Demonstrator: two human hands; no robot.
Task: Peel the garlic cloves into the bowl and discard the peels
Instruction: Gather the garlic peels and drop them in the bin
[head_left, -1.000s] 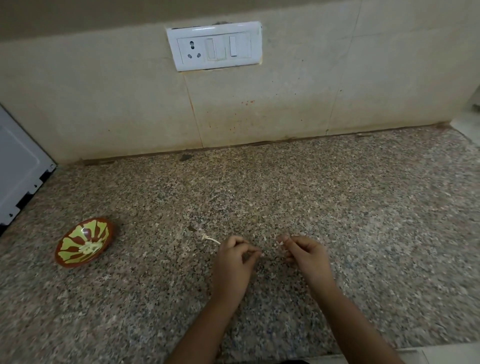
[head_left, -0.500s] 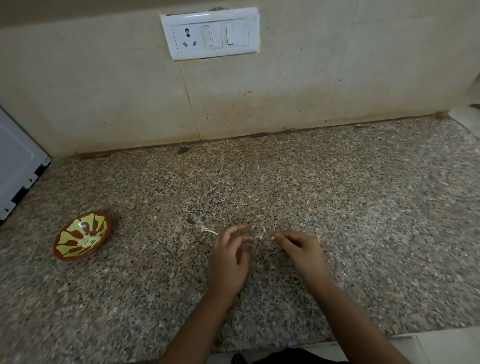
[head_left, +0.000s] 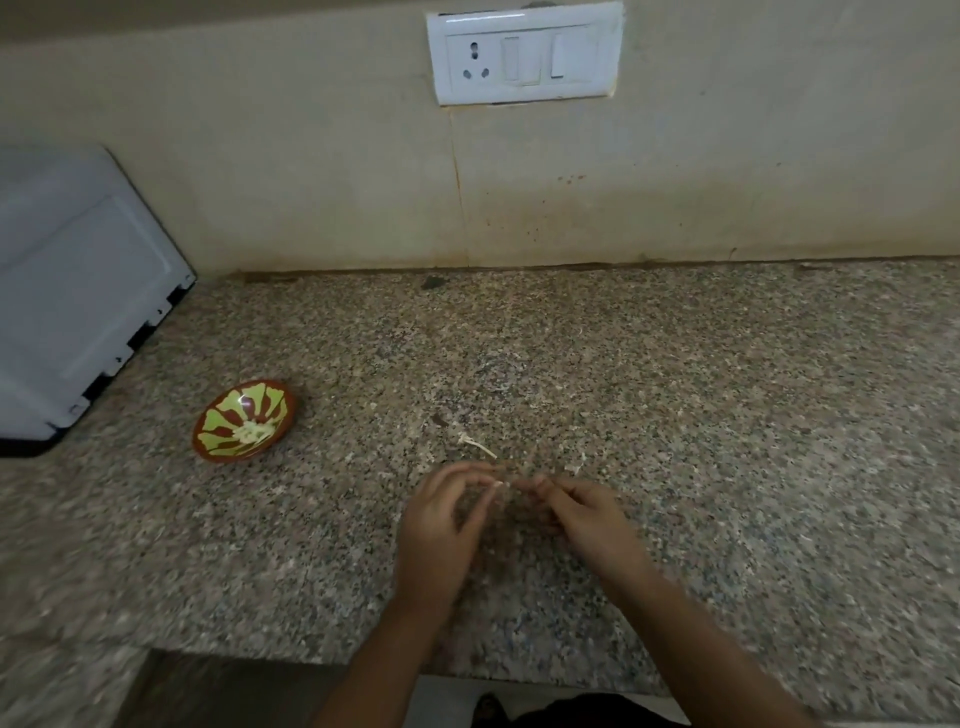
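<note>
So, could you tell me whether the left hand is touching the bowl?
Apart. The head view shows the left hand well to the right of the bowl, with a stretch of bare counter between them.

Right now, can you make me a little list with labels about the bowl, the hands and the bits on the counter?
Bowl: brown and green bowl, on the counter left of both hands, pale garlic inside
Left: left hand pinches a tiny pale piece, too small to identify
Right: right hand pinches the same piece
Loose: pale scrap on the counter just beyond the hands
Wall: socket panel
</note>
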